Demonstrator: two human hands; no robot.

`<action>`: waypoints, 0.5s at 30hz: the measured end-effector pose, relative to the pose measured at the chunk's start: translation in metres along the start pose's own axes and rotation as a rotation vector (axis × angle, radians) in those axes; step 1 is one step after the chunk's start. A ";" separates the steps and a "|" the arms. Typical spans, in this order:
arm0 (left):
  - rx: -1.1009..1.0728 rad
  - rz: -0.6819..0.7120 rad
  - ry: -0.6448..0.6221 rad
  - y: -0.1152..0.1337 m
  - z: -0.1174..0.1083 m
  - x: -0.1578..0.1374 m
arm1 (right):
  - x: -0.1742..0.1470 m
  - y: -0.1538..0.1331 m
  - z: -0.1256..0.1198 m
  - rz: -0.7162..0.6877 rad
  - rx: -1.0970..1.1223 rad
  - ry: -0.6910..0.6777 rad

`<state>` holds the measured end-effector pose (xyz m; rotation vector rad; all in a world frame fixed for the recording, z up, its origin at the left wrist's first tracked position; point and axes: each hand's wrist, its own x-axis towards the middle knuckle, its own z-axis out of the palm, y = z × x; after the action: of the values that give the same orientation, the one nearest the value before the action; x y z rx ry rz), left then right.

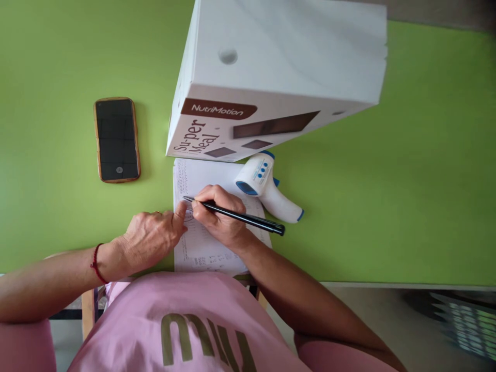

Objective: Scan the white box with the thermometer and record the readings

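My right hand (pixel 220 214) is closed on a black pen (pixel 248 218), whose silvery tip meets the paper near its left side. Under both hands lies a white sheet or notebook page (pixel 217 253) with rows of handwriting. My left hand (pixel 151 235) rests palm down across the page's left edge, fingers bent, with a fingertip close to the pen tip; its far fingers are partly hidden. A white and blue infrared thermometer (pixel 267 188) lies over the page's upper right corner, just beyond my right hand.
Behind the page stands a large white box (pixel 287 67) printed "NutriMotion Su-per Meal". A phone in a brown-edged case (pixel 117 139) lies to the left on the green table (pixel 387 181). At lower right, below the table's edge, is a slatted object (pixel 468 320).
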<state>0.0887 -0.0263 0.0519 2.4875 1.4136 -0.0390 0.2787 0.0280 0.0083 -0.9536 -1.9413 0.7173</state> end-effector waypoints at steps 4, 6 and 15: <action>0.143 0.084 -0.041 -0.001 -0.001 0.001 | 0.000 0.001 0.000 0.001 -0.002 0.004; 0.154 0.080 -0.046 -0.001 -0.001 0.001 | 0.000 0.001 0.000 0.007 0.002 0.011; 0.168 0.087 0.003 -0.004 0.002 -0.001 | 0.001 0.002 0.002 0.022 -0.012 0.043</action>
<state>0.0853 -0.0260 0.0489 2.6826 1.3526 -0.1420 0.2775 0.0294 0.0068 -0.9917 -1.9018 0.6931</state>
